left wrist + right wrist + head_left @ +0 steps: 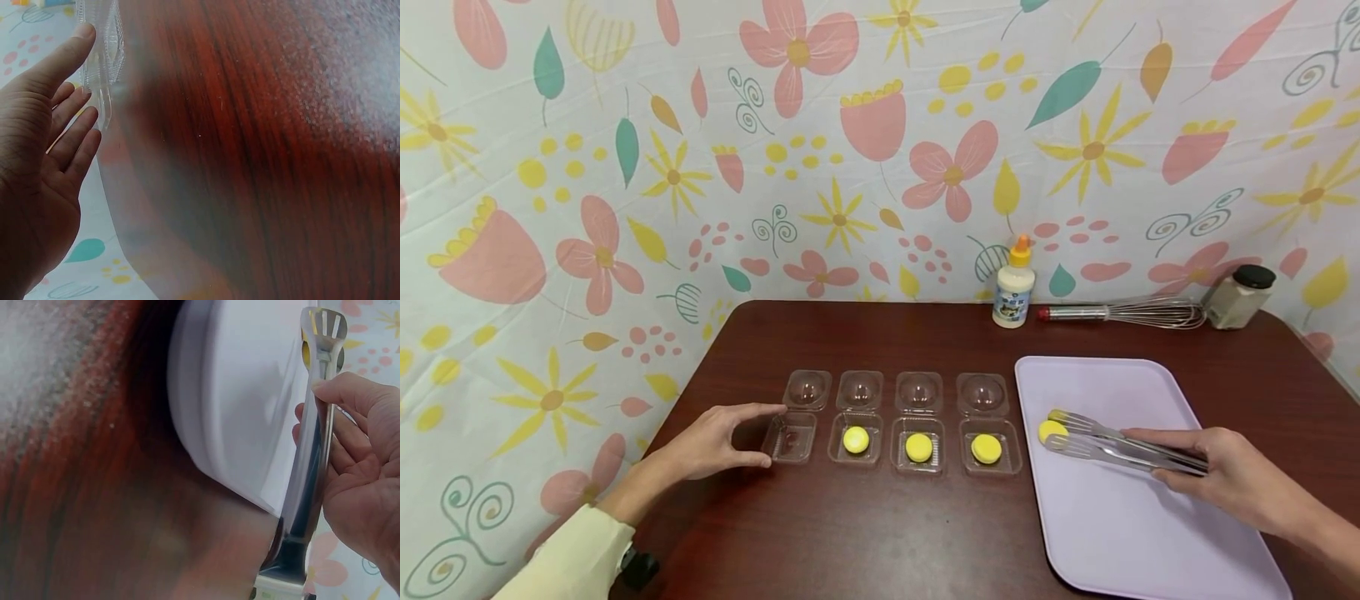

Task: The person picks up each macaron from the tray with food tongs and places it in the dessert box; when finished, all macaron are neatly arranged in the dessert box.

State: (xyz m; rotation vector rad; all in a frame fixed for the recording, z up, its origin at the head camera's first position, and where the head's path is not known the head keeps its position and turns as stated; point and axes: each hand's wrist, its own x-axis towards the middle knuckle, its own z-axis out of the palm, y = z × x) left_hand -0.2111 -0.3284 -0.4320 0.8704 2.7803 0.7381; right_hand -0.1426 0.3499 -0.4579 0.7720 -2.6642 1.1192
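My right hand (1232, 473) grips metal tongs (312, 437) with slotted ends over the lilac tray (1120, 533). A yellow macaron (1051, 430) lies between the tong tips near the tray's left edge; in the right wrist view, the tips partly hide it. At the leftmost clear plastic box (792, 439), my left hand (718, 442) has its thumb and index finger extended along the left side. That box is lidded by an opened flap and holds nothing. Three matching boxes to its right each hold a yellow macaron, such as the nearest one (856, 439).
Domed clear lids (919, 392) lie folded back behind the boxes. Along the table's back edge stand a squeeze bottle (1013, 292) with an orange tip, a whisk (1120, 312) and a black-capped jar (1242, 298). A patterned cloth (880, 200) hangs behind the brown table (865, 533).
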